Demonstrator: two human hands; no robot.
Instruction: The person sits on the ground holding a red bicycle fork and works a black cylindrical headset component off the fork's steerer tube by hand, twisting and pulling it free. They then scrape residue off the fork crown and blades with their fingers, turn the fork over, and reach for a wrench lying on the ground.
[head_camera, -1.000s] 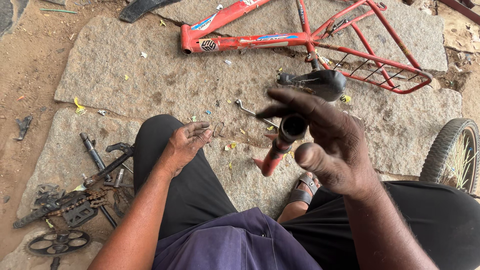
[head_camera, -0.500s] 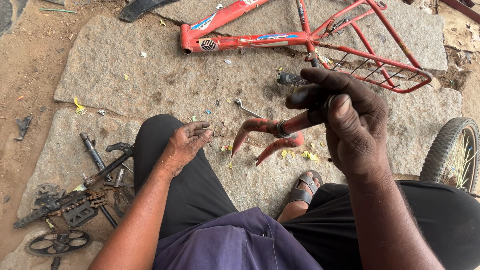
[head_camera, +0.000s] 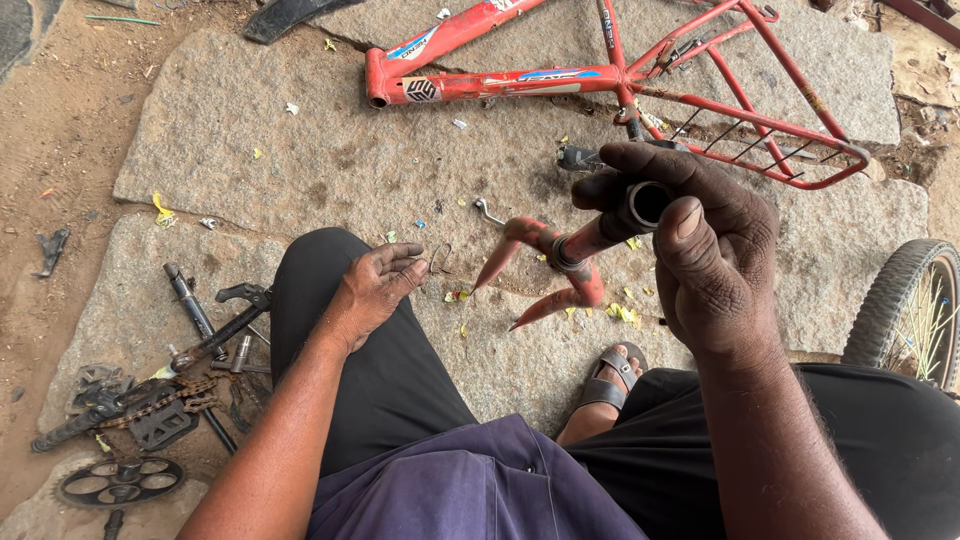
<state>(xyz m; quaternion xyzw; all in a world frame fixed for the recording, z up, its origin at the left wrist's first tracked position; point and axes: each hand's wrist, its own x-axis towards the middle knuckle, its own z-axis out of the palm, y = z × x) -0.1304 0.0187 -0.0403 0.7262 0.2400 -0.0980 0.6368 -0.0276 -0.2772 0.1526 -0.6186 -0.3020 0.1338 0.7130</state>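
Daylight, soft and even; scene bright overall, no harsh highlights. Shadows faint and diffuse: a weak one under the red frame (head_camera: 620, 75) on the stone slabs (head_camera: 300, 170), a darker patch beneath the knee. Slight sheen on the right hand (head_camera: 700, 250) knuckles. Focus sharp across the ground and hands; no motion blur. Mild wide-angle stretch at the corners, wheel (head_camera: 915, 310) cut by the edge.

My arms are bare to above the elbow, no sleeves, watch or rings in view. My fingers (head_camera: 692, 228) are grimy, with short nails. I wear black trousers (head_camera: 400, 400), and a purple-blue shirt (head_camera: 470, 490) with stitched seams hangs over my lap. On 1 foot sits a grey strapped sandal (head_camera: 608, 380).
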